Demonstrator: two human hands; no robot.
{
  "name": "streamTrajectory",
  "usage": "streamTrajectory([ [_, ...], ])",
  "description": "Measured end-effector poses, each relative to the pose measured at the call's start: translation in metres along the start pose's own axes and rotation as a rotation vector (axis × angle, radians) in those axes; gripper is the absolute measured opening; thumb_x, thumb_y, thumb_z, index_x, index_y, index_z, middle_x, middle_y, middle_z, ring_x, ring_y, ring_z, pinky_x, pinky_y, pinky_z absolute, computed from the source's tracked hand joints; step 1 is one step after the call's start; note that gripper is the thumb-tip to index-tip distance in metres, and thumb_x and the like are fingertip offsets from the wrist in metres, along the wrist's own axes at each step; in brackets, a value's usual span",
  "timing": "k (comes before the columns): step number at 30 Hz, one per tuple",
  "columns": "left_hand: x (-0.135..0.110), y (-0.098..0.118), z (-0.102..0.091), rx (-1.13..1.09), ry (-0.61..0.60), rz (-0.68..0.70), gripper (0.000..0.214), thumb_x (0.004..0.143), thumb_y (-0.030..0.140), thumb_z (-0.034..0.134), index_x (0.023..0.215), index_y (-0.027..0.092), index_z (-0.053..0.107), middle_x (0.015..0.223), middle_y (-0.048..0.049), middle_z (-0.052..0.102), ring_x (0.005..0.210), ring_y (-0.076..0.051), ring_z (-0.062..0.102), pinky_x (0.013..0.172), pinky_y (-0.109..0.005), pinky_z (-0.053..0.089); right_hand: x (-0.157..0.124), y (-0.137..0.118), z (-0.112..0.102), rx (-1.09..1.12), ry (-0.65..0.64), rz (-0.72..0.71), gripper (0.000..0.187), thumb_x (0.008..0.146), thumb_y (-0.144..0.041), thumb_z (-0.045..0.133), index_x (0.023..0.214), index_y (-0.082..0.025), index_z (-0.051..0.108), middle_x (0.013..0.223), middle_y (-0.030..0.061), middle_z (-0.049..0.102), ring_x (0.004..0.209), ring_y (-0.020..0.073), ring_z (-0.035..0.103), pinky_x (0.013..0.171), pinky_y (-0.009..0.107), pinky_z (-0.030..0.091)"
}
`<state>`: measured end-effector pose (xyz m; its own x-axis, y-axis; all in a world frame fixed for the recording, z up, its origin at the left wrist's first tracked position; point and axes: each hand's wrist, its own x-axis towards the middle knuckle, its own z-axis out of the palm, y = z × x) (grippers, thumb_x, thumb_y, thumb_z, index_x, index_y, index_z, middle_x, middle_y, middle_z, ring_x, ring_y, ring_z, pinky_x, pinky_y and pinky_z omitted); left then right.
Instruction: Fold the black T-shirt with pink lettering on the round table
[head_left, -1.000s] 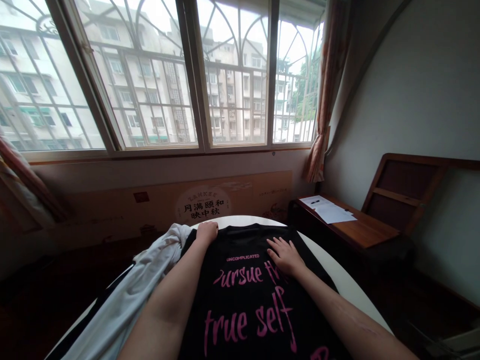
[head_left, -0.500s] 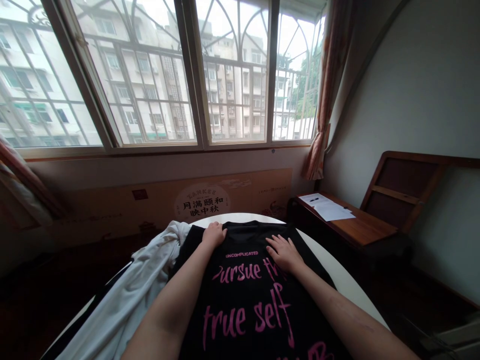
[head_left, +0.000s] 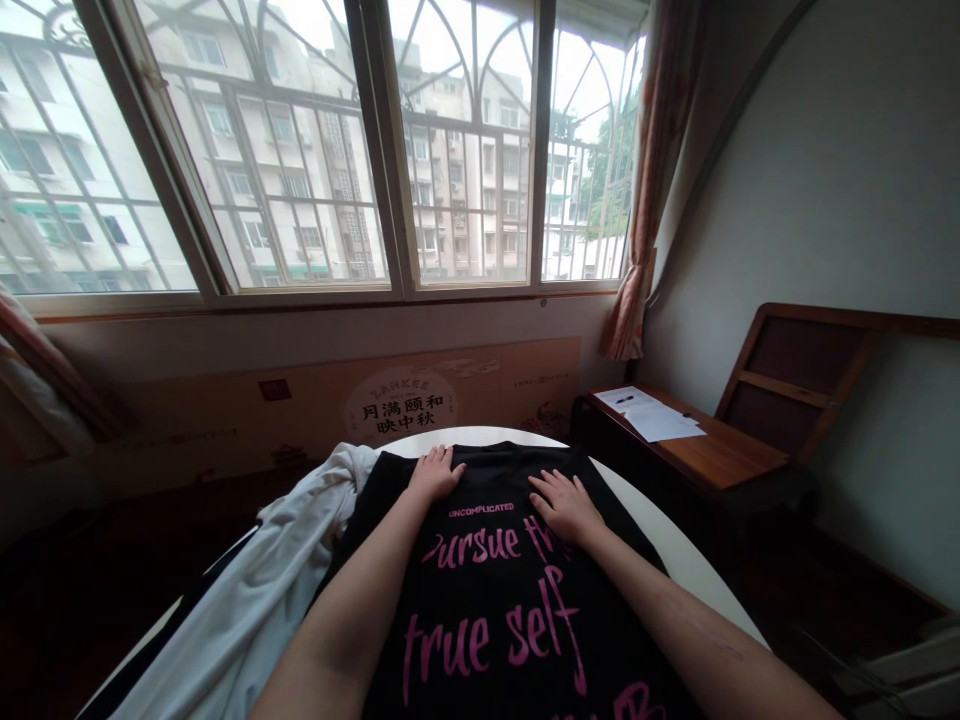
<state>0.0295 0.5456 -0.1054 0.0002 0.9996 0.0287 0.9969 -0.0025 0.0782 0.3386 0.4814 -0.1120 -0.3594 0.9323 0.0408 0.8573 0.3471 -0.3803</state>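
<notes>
Matt cloth shirt (head_left: 491, 592), wrinkled cloth garment (head_left: 251, 580), smooth table (head_left: 679, 555), faintly glossy wooden bench (head_left: 735, 463)

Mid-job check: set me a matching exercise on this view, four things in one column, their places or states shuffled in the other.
Things:
1. Black shirt
2. Light grey garment
3. Papers
4. Right hand

Places or states:
A. Lying on the wooden surface near the right wall
B. Palm down on the shirt's front
C. Crumpled, along the shirt's left side
D. Spread out, printed side up, on the white table

Pairs: 1-D, 2-C, 3-A, 4-B
</notes>
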Motion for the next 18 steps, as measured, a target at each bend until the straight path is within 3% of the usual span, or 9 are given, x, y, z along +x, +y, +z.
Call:
streamTrajectory([
  [5, -0.004, 0.001, -0.001, -0.008, -0.001, -0.01, 0.076, 0.098, 0.063, 0.022, 0.157, 0.016, 0.032, 0.167, -0.015, 0.023, 0.155, -0.03, 0.019, 0.123, -0.049, 0.018, -0.001, 0.0, 0.002, -0.019, -0.002, -0.015, 0.058, 0.101, -0.055, 0.033, 0.153, -0.03, 0.043, 0.164, 0.0062, 0.034, 0.154, 0.0286, 0.022, 0.122, 0.054, 0.008],
  [9, -0.012, 0.006, -0.003, -0.008, 0.066, -0.003, 0.071, 0.101, 0.059, 0.022, 0.157, 0.019, 0.034, 0.167, -0.0146, 0.024, 0.155, -0.03, 0.018, 0.123, -0.05, 0.016, 0.009, -0.004, -0.007, -0.046, 0.126, -0.002, 0.055, 0.101, -0.051, 0.036, 0.148, -0.027, 0.05, 0.15, 0.0084, 0.054, 0.14, 0.0301, 0.044, 0.118, 0.051, 0.022],
  [12, -0.015, 0.007, -0.004, -0.013, 0.096, 0.024, 0.065, 0.102, 0.058, 0.023, 0.153, 0.024, 0.042, 0.167, -0.0108, 0.027, 0.155, -0.028, 0.019, 0.123, -0.048, 0.016, 0.037, -0.008, -0.02, -0.053, 0.203, 0.046, 0.048, 0.101, -0.045, 0.035, 0.139, -0.026, 0.06, 0.139, 0.0088, 0.064, 0.129, 0.0294, 0.054, 0.112, 0.044, 0.033],
  [18, -0.013, 0.006, -0.001, -0.028, 0.101, 0.036, 0.061, 0.101, 0.059, 0.026, 0.147, 0.028, 0.052, 0.164, -0.0079, 0.035, 0.153, -0.03, 0.025, 0.122, -0.047, 0.019, 0.113, -0.001, -0.03, -0.002, 0.145, 0.17, 0.046, 0.098, -0.035, 0.043, 0.138, -0.022, 0.061, 0.137, 0.0117, 0.065, 0.122, 0.0283, 0.062, 0.099, 0.035, 0.046],
])
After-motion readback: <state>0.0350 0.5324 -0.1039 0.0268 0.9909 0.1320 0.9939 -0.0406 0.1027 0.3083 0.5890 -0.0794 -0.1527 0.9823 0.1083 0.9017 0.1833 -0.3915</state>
